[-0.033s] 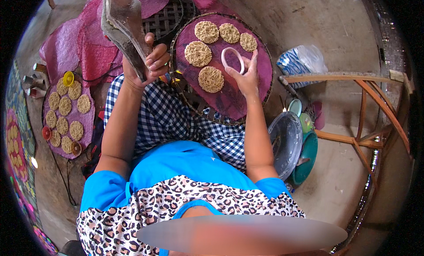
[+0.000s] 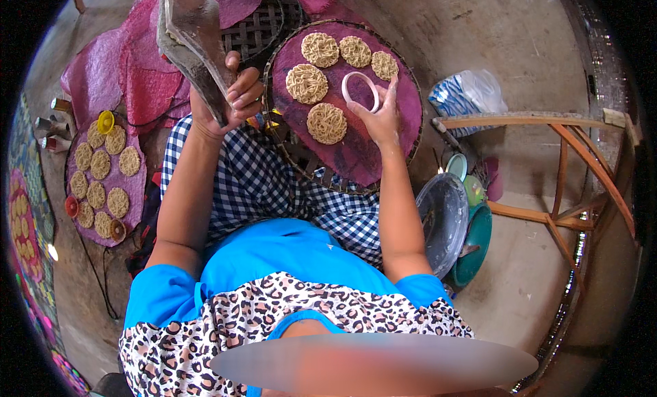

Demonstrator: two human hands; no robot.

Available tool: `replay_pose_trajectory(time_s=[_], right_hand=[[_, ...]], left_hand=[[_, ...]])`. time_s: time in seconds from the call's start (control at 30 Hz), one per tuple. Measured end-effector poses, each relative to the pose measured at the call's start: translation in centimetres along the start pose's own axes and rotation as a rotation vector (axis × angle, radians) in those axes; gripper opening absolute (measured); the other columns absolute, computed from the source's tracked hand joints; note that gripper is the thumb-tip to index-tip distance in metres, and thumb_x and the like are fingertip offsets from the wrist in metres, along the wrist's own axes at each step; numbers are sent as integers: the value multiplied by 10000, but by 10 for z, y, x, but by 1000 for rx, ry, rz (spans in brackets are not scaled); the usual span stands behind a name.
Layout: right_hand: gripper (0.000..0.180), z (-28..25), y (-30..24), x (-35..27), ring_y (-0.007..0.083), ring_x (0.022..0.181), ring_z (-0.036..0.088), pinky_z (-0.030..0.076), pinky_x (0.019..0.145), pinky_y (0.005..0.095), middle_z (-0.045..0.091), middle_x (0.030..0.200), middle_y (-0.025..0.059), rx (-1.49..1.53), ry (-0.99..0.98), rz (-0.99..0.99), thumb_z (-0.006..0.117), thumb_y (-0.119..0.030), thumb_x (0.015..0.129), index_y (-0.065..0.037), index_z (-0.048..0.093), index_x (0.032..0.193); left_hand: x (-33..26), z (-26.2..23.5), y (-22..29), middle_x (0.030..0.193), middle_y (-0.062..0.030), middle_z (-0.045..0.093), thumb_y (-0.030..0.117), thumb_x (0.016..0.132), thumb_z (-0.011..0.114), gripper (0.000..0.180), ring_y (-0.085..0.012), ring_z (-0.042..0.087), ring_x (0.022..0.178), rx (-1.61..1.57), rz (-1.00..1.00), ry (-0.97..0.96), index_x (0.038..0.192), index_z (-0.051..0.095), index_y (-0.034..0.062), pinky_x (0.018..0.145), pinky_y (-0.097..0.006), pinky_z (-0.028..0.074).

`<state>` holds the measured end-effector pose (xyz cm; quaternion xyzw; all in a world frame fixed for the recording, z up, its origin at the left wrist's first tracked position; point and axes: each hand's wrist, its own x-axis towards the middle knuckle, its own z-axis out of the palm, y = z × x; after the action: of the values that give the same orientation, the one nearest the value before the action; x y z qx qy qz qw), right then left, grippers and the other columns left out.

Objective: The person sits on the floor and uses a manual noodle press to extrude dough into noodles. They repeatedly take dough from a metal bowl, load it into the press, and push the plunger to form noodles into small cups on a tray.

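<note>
Hands apart: left hand [image 2: 239, 96] grips a dark, angular implement [image 2: 191, 27]; right hand [image 2: 383, 123] holds a pale-pink ring [image 2: 345, 90] over a round, pink-lined tray [image 2: 366, 147]. Grey plastic basin [image 2: 438, 219] and brown wooden frame [image 2: 527, 119] crowd the right.

Five flat, round, tan noodle cakes [image 2: 326, 123] lie on one dark, round, woven tray [image 2: 295, 152], and ten more on the purplish-pink sheet [image 2: 133, 181] at left. There is one thin, pale pink ring [image 2: 345, 90]; three small round pieces [image 2: 106, 116], one yellow, one red, one brown; and two large, round basins [image 2: 439, 219], one grey, one teal.
</note>
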<state>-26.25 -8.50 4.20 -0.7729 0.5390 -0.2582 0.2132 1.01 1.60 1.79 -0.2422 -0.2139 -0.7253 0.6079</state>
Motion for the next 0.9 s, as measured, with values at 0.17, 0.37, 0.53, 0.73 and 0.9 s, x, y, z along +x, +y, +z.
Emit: replay_pose_trajectory(time_s=[0.17, 0.37, 0.53, 0.73, 0.9], right_hand=[[1145, 20, 11, 18, 308, 1113, 470, 382, 912, 355, 461, 1215, 230, -110, -3, -171, 801, -446, 504, 8, 166, 1343], [373, -13, -21, -26, 177, 883, 570, 447, 782, 285, 610, 951, 100, 530, -164, -59, 711, -149, 693, 23, 578, 997], [115, -36, -38, -123, 194, 749, 591, 456, 675, 279, 632, 792, 99, 465, -1058, -160, 631, -121, 749, -21, 653, 802], [171, 47, -6, -185, 284, 763, 581, 461, 676, 334, 591, 791, 140, 184, -448, -39, 581, -126, 775, -22, 635, 900], [214, 81, 19, -185, 289, 769, 550, 436, 665, 332, 539, 830, 137, 47, -525, 18, 615, -41, 727, -17, 608, 939]], left_hand=[[-3, -3, 2, 612, -42, 437, 351, 910, 337, 294, -144, 431, 534, 161, 45, 65, 954, 477, 97, 488, -273, 386], [-7, -6, 10, 560, -5, 443, 363, 905, 355, 286, -112, 433, 478, 189, 25, 60, 903, 473, 103, 464, -263, 379], [-6, -7, 5, 535, -5, 441, 366, 905, 349, 292, -108, 435, 463, 145, 3, 62, 882, 474, 103, 435, -250, 368], [-2, 1, -3, 527, -2, 437, 377, 907, 339, 311, -107, 421, 456, 173, -69, 19, 868, 473, 100, 470, -253, 371], [3, 11, -16, 527, -2, 434, 403, 902, 343, 332, -114, 420, 456, 185, -109, -3, 864, 471, 99, 477, -260, 373]])
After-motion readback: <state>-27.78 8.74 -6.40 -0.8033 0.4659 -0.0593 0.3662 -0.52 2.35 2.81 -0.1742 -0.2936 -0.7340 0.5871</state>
